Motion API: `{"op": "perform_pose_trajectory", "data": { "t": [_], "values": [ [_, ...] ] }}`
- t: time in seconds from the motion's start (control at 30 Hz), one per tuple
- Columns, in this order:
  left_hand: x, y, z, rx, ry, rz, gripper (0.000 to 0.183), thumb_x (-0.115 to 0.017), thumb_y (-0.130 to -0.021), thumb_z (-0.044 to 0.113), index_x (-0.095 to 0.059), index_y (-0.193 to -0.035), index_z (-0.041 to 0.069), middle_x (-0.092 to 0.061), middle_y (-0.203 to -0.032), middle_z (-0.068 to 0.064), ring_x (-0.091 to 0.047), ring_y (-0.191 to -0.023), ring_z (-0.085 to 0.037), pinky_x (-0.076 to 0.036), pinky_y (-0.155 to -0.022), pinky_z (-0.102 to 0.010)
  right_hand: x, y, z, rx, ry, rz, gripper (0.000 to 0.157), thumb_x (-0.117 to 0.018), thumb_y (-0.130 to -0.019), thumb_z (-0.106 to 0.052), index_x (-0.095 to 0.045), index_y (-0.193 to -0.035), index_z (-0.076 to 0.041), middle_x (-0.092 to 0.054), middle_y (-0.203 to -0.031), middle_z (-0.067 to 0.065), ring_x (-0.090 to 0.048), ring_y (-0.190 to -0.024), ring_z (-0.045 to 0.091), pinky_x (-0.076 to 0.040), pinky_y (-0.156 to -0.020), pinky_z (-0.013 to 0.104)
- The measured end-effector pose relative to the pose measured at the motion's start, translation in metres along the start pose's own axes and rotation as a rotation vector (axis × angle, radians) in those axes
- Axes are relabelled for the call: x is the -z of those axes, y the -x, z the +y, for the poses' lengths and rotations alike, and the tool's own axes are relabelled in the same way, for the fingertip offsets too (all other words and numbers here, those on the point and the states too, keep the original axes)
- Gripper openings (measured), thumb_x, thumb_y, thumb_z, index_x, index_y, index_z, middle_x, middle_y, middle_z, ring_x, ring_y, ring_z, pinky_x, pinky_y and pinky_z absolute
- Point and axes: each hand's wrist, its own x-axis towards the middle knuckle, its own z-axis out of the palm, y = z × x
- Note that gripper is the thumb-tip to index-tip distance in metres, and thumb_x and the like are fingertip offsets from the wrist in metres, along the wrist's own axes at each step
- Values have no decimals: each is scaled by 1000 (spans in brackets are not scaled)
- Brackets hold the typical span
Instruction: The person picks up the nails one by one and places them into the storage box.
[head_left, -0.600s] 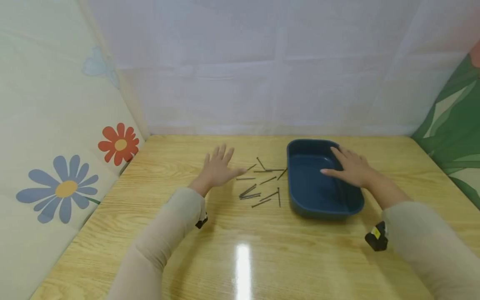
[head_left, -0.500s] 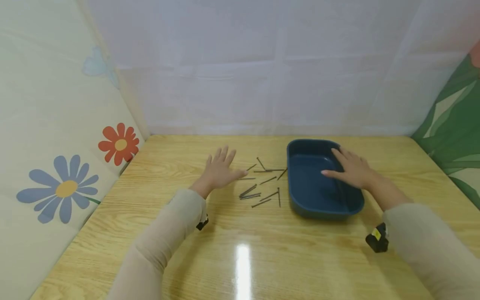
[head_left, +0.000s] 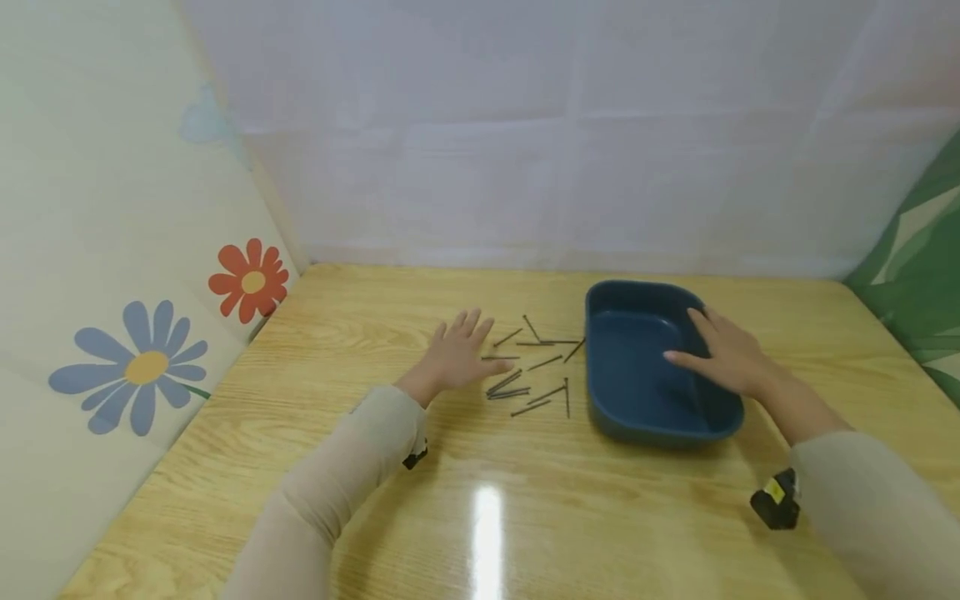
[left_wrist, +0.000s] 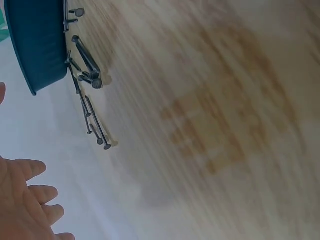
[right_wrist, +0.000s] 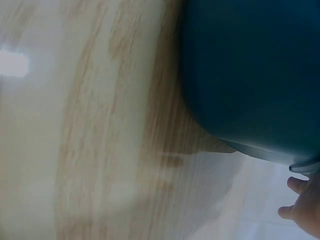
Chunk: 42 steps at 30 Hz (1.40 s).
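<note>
Several dark metal nails lie scattered on the wooden table; their round heads show in the left wrist view. My left hand is just left of these nails, fingers spread and holding nothing. Its thumb reaches over the nearest ones in the head view; contact cannot be told. Right of the nails stands a dark blue rectangular basin with rounded corners, nothing visible inside. My right hand is at the basin's right rim, thumb extended over the inside and fingers spread. Whether it touches the rim is unclear.
The wooden table ends at a white cloth backdrop. A flower-printed cloth hangs along the left side, and a green leaf print on the right. One nail lies against the basin's left wall.
My left hand has moved slightly right and nearer to me, its thumb further over the nails. The right hand has shifted slightly right at the rim. The head view has turned a little left.
</note>
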Motion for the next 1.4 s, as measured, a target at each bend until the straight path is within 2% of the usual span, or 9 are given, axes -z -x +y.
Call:
{"op": "perform_pose_trajectory", "data": {
  "t": [0.17, 0.4, 0.6, 0.8, 1.17, 1.4],
  "values": [
    [-4, 1, 3, -22, 28, -22, 79, -35, -81, 62, -13, -139, 12, -3, -143, -11, 1, -129, -27, -1, -100, -49, -3, 3, 4, 16, -13, 18, 86, -48, -84, -46, -4, -134, 8, -2, -132, 37, -6, -116, 55, -8, -87, 66],
    [-11, -1, 7, -55, 7, -16, 78, -37, -82, 59, -15, -138, 11, -3, -143, -12, -1, -129, -29, -3, -100, -49, -7, 6, 8, 17, -25, 35, 84, -47, -85, -44, -5, -133, 9, 0, -132, 38, -6, -116, 55, -8, -87, 65],
    [-14, 1, 11, -77, 12, -16, 76, -41, -82, 56, -18, -138, 9, -6, -142, -13, -4, -128, -30, -5, -100, -49, -9, 8, 11, 11, -43, 35, 84, -47, -85, -43, -2, -133, 9, 1, -132, 37, -4, -116, 55, -8, -86, 66],
    [-16, 1, 11, -85, 5, -43, 76, -43, -83, 54, -18, -137, 7, -8, -142, -12, -7, -128, -28, -6, -101, -46, -11, 6, 13, 10, -76, 24, 85, -47, -86, -42, 1, -132, 11, 6, -133, 35, -2, -117, 53, -8, -88, 64],
    [-20, -3, 10, -100, 58, -46, 61, -51, -85, 35, -29, -133, 4, -26, -137, -12, -24, -124, -26, -19, -101, -36, -15, 5, 14, 11, -113, 14, 88, -46, -86, -42, 9, -131, 10, 14, -134, 32, 5, -120, 48, -5, -91, 62],
    [-21, -7, 10, -120, 73, -35, 50, -54, -84, 27, -41, -126, 2, -37, -128, -15, -34, -118, -27, -26, -98, -35, -16, 4, 16, 0, -165, 3, 88, -44, -87, -42, 14, -130, 9, 17, -133, 31, 12, -121, 44, 0, -94, 58]
  ]
}}
